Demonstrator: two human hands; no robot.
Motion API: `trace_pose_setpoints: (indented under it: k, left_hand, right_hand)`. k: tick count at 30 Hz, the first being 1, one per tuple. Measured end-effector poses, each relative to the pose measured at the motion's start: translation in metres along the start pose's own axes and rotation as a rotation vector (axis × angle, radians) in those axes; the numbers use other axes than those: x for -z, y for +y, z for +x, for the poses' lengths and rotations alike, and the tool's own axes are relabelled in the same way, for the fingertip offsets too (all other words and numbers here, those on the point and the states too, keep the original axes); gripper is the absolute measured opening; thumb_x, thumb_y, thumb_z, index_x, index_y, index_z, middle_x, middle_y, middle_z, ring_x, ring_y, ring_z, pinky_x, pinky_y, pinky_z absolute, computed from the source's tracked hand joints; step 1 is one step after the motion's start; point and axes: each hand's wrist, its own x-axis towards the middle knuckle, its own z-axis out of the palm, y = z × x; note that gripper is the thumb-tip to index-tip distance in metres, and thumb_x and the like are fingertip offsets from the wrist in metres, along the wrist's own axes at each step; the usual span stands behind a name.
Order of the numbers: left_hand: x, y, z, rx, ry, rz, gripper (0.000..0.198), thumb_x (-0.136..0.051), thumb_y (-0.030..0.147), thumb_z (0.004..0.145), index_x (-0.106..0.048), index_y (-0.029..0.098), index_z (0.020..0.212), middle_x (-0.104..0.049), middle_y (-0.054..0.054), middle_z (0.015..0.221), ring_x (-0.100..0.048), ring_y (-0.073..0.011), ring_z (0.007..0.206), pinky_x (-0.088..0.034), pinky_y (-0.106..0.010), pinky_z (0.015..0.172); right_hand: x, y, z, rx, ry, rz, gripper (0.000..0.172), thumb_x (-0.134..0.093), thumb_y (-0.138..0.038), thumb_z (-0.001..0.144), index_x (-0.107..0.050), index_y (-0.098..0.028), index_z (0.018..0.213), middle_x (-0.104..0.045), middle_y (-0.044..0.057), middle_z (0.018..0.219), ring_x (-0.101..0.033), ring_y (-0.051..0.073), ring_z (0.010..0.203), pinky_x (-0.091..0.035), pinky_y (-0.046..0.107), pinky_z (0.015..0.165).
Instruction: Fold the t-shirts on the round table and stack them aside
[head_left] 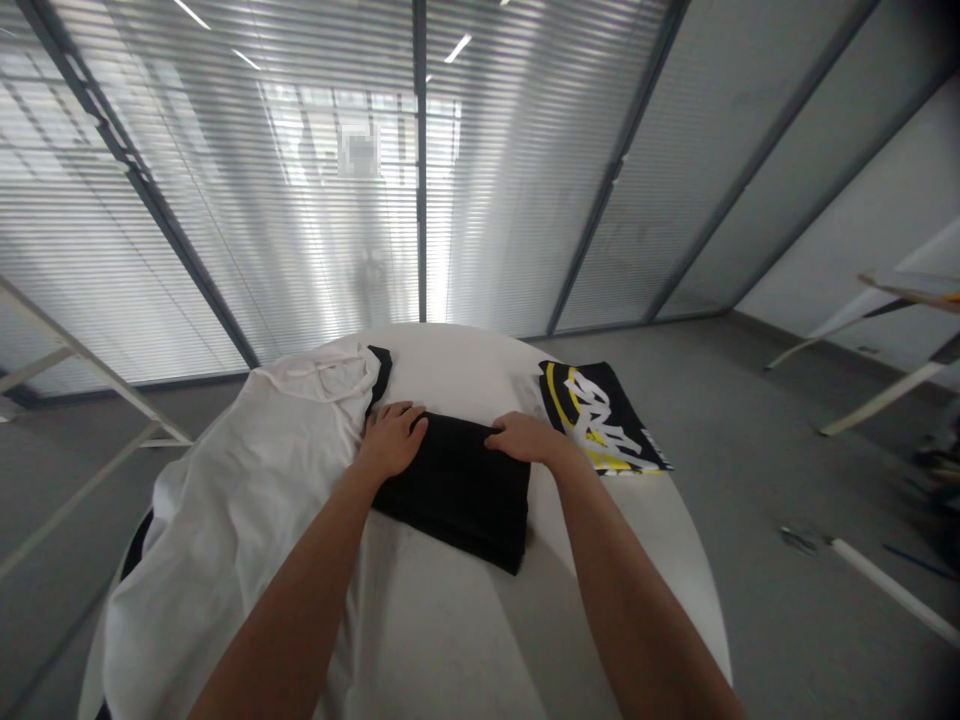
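A folded black garment (457, 490) lies as a flat, thick rectangle on the white round table (450, 620); its exact kind cannot be told. My left hand (391, 440) rests on its upper left part, palm down with the fingers apart. At the upper right corner, my right hand (521, 436) has its fingers closed around the garment's edge. Left of the black garment spreads a loose, wrinkled white garment (247, 510), its neckline toward the far side. A bit of black cloth (380, 375) sticks out beside that neckline.
On the table's right edge lies a folded black garment with a yellow and white print (600, 418). Beyond the table stands a glass partition with blinds (330, 250). A pale metal frame (97, 370) stands on the left, and table legs (877, 400) on the right. A white pole (892, 590) lies on the floor.
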Motion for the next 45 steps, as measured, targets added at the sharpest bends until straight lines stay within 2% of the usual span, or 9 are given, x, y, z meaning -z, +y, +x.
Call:
trace_pose_setpoints:
  k: [4,8,16,19,24,28,32,39,45]
  left_hand:
    - [0.002,-0.007,0.005,0.06,0.068,-0.011,0.045,-0.037,0.038,0.096,-0.058,0.019,0.13,-0.061,-0.011,0.128,-0.052,-0.0273,0.121,-0.039,-0.044,0.104]
    - [-0.002,-0.015,0.008,0.095,0.137,-0.036,0.038,-0.042,0.032,0.093,-0.063,0.018,0.122,-0.063,-0.012,0.121,-0.054,-0.0263,0.116,-0.039,-0.042,0.105]
    - [-0.012,-0.017,0.006,0.075,0.238,-0.022,0.034,-0.048,0.029,0.089,-0.066,0.021,0.116,-0.058,-0.011,0.124,-0.052,-0.0259,0.118,-0.038,-0.044,0.106]
    - [-0.009,-0.023,0.007,0.073,0.232,-0.016,0.035,-0.045,0.029,0.09,-0.065,0.019,0.117,-0.058,-0.012,0.125,-0.049,-0.0257,0.123,-0.035,-0.043,0.109]
    - [-0.006,-0.038,0.009,0.1,0.2,-0.041,0.038,-0.046,0.025,0.087,-0.064,0.018,0.12,-0.056,-0.012,0.133,-0.046,-0.0248,0.128,-0.034,-0.043,0.111]
    - [-0.007,-0.041,0.01,0.009,0.13,-0.009,0.033,-0.044,0.024,0.088,-0.069,0.021,0.11,-0.064,-0.009,0.124,-0.05,-0.0211,0.125,-0.031,-0.039,0.113]
    - [-0.007,-0.04,0.007,-0.049,0.034,0.028,0.035,-0.042,0.022,0.089,-0.069,0.022,0.111,-0.064,-0.007,0.127,-0.052,-0.02,0.124,-0.033,-0.038,0.112]
    - [-0.007,-0.037,0.004,-0.007,0.065,0.039,0.036,-0.045,0.021,0.086,-0.067,0.02,0.114,-0.062,-0.009,0.128,-0.053,-0.0258,0.118,-0.037,-0.04,0.105]
    - [-0.007,-0.035,0.001,0.01,0.07,0.009,0.034,-0.048,0.021,0.083,-0.068,0.023,0.109,-0.062,-0.007,0.126,-0.052,-0.0268,0.117,-0.036,-0.042,0.104]
  right_hand:
    - [0.004,0.004,-0.003,0.063,0.044,0.055,0.025,-0.053,-0.028,0.08,-0.069,-0.017,0.096,-0.071,0.008,0.1,-0.063,0.02,0.087,-0.04,0.025,0.065]
    - [0.004,0.003,-0.005,0.068,-0.016,0.131,0.025,-0.051,-0.024,0.08,-0.067,-0.017,0.097,-0.07,0.007,0.1,-0.062,0.018,0.084,-0.04,0.025,0.065]
    - [0.01,-0.005,-0.013,0.087,-0.153,0.166,0.046,-0.052,-0.052,0.086,-0.069,-0.013,0.104,-0.07,0.012,0.107,-0.063,0.023,0.092,-0.044,0.028,0.076]
    - [0.007,-0.008,-0.014,0.089,-0.178,0.141,0.042,-0.053,-0.049,0.087,-0.07,-0.013,0.102,-0.072,0.01,0.1,-0.064,0.024,0.088,-0.045,0.03,0.076]
    - [0.002,-0.006,-0.014,0.228,-0.108,0.16,0.029,-0.05,-0.036,0.09,-0.067,-0.019,0.106,-0.069,0.007,0.11,-0.062,0.022,0.098,-0.044,0.029,0.086]
    - [0.007,-0.007,-0.019,0.29,-0.069,0.119,0.028,-0.046,-0.038,0.093,-0.064,-0.02,0.105,-0.068,0.007,0.111,-0.062,0.021,0.098,-0.044,0.028,0.086]
    - [0.018,-0.01,-0.033,0.259,-0.016,0.069,0.026,-0.045,-0.035,0.095,-0.063,-0.02,0.104,-0.067,0.008,0.11,-0.061,0.022,0.1,-0.042,0.027,0.086]
    - [0.03,-0.015,-0.062,0.161,0.238,0.047,0.026,-0.044,-0.03,0.097,-0.061,-0.022,0.114,-0.067,0.005,0.113,-0.06,0.02,0.104,-0.04,0.026,0.088]
    - [0.074,-0.003,-0.083,0.172,0.458,0.069,0.024,-0.049,-0.03,0.094,-0.064,-0.021,0.11,-0.069,0.004,0.104,-0.061,0.021,0.096,-0.042,0.027,0.085]
